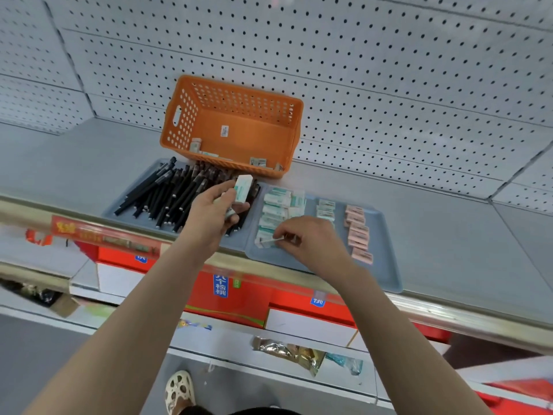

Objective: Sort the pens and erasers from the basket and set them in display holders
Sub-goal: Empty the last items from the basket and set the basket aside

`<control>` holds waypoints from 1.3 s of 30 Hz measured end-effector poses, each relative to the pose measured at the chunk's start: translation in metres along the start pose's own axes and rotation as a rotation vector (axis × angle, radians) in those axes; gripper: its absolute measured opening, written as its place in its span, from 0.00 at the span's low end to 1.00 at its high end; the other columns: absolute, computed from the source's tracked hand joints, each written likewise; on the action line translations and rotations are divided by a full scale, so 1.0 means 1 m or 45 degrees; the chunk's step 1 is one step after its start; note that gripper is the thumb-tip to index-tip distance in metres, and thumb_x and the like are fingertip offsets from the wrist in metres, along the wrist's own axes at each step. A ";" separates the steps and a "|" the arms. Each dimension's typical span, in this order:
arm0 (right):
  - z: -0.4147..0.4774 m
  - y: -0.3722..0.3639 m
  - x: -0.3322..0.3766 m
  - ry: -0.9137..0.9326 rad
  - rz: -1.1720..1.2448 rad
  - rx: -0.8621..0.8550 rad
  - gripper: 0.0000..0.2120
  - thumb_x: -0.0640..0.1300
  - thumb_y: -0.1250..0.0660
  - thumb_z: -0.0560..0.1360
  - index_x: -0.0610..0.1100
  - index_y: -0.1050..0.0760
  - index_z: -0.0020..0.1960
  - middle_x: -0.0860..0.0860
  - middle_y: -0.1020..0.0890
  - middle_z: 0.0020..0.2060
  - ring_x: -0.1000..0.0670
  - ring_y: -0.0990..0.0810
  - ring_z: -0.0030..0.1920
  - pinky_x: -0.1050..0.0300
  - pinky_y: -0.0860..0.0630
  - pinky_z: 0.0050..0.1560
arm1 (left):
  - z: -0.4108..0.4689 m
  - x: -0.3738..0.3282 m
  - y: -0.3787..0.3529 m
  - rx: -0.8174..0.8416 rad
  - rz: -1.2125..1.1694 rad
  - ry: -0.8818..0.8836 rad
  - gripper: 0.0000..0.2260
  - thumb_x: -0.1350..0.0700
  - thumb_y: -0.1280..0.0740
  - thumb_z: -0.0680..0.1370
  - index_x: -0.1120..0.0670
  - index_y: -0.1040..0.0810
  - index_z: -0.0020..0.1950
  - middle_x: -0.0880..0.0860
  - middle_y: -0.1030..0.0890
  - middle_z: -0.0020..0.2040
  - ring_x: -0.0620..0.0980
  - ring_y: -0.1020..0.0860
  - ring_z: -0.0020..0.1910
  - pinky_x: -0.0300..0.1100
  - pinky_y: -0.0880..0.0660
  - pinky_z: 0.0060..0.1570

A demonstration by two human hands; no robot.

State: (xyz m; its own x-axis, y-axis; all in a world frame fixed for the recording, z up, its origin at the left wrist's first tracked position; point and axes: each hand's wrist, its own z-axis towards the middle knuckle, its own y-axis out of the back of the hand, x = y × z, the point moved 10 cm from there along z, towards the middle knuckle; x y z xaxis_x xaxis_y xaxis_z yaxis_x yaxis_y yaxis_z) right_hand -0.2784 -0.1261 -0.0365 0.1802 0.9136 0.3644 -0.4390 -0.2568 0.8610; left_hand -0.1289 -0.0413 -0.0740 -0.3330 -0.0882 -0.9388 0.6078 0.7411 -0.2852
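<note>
basket [233,124]: orange, perforated, upright on the shelf just behind the trays; a few loose erasers [196,145] lie along its near wall
pens [167,196]: black, heaped roughly parallel in the left tray [131,224]
green-and-white erasers [276,209]: rows in the right tray [386,265]
pink erasers [357,232]: one column beside them
held eraser [243,188]: above the pens, in the left hand [215,217]
pinched eraser [270,241]: at the row's near end, in the right hand [314,244]

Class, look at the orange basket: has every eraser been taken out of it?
No: several erasers lie inside the orange basket, along its near wall.
</note>
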 end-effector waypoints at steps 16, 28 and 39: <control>-0.030 -0.003 0.000 -0.158 0.018 -0.197 0.11 0.36 0.32 0.74 0.47 0.17 0.53 0.52 0.18 0.47 0.53 0.20 0.40 0.62 0.24 0.45 | -0.036 0.016 0.010 0.086 0.049 0.043 0.15 0.65 0.39 0.82 0.57 0.28 0.68 0.54 0.22 0.53 0.47 0.16 0.43 0.35 0.25 0.33; -0.016 -0.014 0.018 -0.221 -0.409 -0.208 0.10 0.30 0.23 0.65 0.40 0.16 0.44 0.47 0.20 0.42 0.44 0.20 0.37 0.50 0.21 0.28 | -0.036 0.013 0.017 0.270 0.194 0.100 0.12 0.64 0.36 0.80 0.53 0.25 0.62 0.53 0.22 0.55 0.49 0.16 0.45 0.37 0.26 0.34; 0.004 0.009 0.006 -0.662 0.619 -0.287 0.08 0.38 0.30 0.76 0.46 0.17 0.54 0.52 0.18 0.38 0.56 0.23 0.33 0.55 0.21 0.40 | -0.024 -0.002 -0.008 0.484 0.683 -0.173 0.08 0.60 0.34 0.80 0.48 0.18 0.53 0.52 0.18 0.49 0.56 0.19 0.40 0.43 0.23 0.34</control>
State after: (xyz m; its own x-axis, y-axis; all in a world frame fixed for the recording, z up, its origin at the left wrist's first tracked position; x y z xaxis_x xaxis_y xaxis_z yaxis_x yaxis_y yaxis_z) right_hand -0.2781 -0.1241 -0.0254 0.2881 0.4320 0.8546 -0.7351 -0.4721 0.4865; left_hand -0.1503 -0.0314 -0.0650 0.1649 0.1257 -0.9783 0.8837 0.4216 0.2031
